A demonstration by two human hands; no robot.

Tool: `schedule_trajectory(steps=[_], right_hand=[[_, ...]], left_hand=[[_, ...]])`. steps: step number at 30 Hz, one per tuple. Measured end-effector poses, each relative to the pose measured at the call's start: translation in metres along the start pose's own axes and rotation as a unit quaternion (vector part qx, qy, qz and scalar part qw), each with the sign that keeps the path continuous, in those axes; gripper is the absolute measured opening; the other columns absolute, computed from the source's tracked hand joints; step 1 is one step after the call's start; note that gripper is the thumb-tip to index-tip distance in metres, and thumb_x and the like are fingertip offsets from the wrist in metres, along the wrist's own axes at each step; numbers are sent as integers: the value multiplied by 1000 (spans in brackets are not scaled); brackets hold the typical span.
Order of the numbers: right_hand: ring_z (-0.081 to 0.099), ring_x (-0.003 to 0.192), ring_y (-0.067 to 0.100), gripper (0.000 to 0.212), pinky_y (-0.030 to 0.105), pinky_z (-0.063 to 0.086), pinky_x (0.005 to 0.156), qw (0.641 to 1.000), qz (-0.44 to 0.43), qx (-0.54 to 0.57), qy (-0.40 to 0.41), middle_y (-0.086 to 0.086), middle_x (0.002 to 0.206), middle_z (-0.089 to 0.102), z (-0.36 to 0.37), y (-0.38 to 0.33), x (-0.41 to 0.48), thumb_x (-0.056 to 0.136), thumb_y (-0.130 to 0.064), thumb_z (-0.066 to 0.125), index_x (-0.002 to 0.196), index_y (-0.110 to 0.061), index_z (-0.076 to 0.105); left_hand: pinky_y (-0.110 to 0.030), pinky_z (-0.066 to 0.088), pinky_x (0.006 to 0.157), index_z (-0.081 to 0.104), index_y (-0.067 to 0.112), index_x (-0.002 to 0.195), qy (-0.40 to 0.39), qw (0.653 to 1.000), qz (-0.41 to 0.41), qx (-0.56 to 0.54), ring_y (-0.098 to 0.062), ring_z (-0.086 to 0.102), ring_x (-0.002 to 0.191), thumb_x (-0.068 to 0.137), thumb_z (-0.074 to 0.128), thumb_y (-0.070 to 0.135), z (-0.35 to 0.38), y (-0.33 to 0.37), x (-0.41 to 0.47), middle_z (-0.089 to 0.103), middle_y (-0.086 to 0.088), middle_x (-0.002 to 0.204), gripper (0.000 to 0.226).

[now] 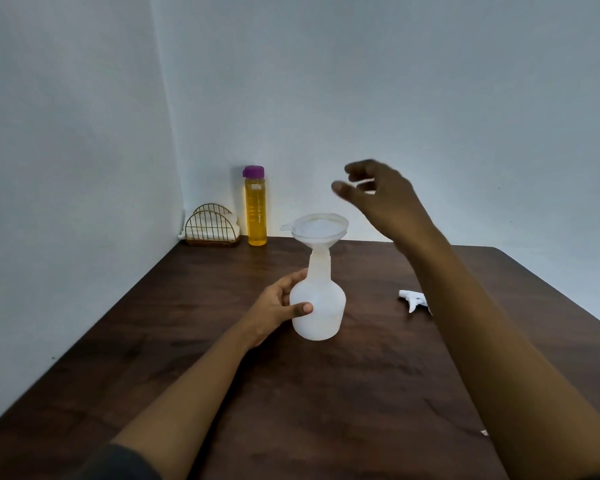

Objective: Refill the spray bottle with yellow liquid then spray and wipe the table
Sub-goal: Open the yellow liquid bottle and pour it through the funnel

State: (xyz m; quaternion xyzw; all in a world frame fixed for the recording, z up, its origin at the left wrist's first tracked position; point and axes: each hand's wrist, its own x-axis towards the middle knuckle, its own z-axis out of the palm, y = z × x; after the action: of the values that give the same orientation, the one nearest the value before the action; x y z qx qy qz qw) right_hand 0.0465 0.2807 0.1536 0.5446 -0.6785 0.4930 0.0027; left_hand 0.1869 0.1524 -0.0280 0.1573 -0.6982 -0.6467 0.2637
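The left hand (276, 304) gripped the spray bottle (326, 299); the right hand (381, 195) hovered empty, fingers loose. Reaching for the yellow bottle (255, 209) at the table's (291, 393) far left corner, it could clip the funnel (321, 228).

Two bottles (317, 303) (255, 209), one funnel (320, 229), two hands (274, 306) (387, 199)

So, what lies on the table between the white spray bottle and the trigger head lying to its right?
Nothing. In the head view, only bare dark wooden table shows between the spray bottle and the trigger head.
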Motion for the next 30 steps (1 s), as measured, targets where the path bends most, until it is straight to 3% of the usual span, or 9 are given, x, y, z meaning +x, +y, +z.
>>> schedule_trajectory(steps=[3,7,9,11,14,17,22,26,30], right_hand=[[58,85,-1,18,3,40,69,983,-120,81,115,-8,96,65,18,-37,-24,86,-30,62,101,-21,65],[58,76,-2,8,9,44,65,978,-157,140,18,-9,82,65,78,-66,-40,84,-24,63,91,-19,66],[58,77,2,12,13,45,68,984,-106,139,-46,-6,85,64,119,-60,-35,84,-22,65,96,-18,65],[58,86,8,21,17,43,68,984,-1,147,-101,-3,95,63,161,-43,-19,85,-23,65,105,-17,62],[56,101,17,35,22,43,72,956,189,194,-107,4,114,59,217,-9,17,86,-24,64,118,-13,55],[55,106,25,46,27,44,77,950,260,160,-59,12,126,52,263,25,54,84,-22,64,125,-10,48],[39,128,32,70,38,41,102,946,310,98,-2,14,141,35,303,69,114,82,-18,67,141,-11,29],[35,133,32,84,41,37,104,955,280,92,18,13,146,32,321,89,153,80,-23,71,146,-11,20],[46,125,29,79,37,43,96,963,250,94,36,10,136,47,327,102,181,76,-29,75,139,-12,31]], left_hand=[[-34,49,96,48,28,132,50,999,4,-12,-11,57,118,68,79,37,-13,7,0,56,3,133,71],[-31,48,93,60,22,107,269,963,11,29,-17,62,104,83,63,32,-51,20,-7,65,-3,112,26],[-24,45,84,58,20,116,313,918,-39,241,-18,57,109,85,64,35,-85,16,-19,63,-2,116,35],[-32,44,91,52,22,127,305,826,-117,459,-22,50,120,85,62,43,-117,8,-35,56,-4,129,49],[-44,36,106,45,23,134,271,742,-172,589,-28,40,130,86,53,51,-136,-4,-42,46,-9,140,56],[-50,23,112,41,26,137,241,733,-186,608,-28,32,136,91,40,51,-136,-15,-36,38,-8,146,52],[-50,14,113,33,32,141,238,737,-177,607,-26,21,141,91,33,55,-142,-27,-35,29,-5,152,55],[-50,10,114,28,33,144,242,738,-181,603,-25,15,144,90,30,58,-143,-30,-31,24,-4,155,59],[-49,8,114,25,33,145,249,733,-186,605,-24,13,144,90,29,60,-143,-32,-29,21,-3,156,61]])
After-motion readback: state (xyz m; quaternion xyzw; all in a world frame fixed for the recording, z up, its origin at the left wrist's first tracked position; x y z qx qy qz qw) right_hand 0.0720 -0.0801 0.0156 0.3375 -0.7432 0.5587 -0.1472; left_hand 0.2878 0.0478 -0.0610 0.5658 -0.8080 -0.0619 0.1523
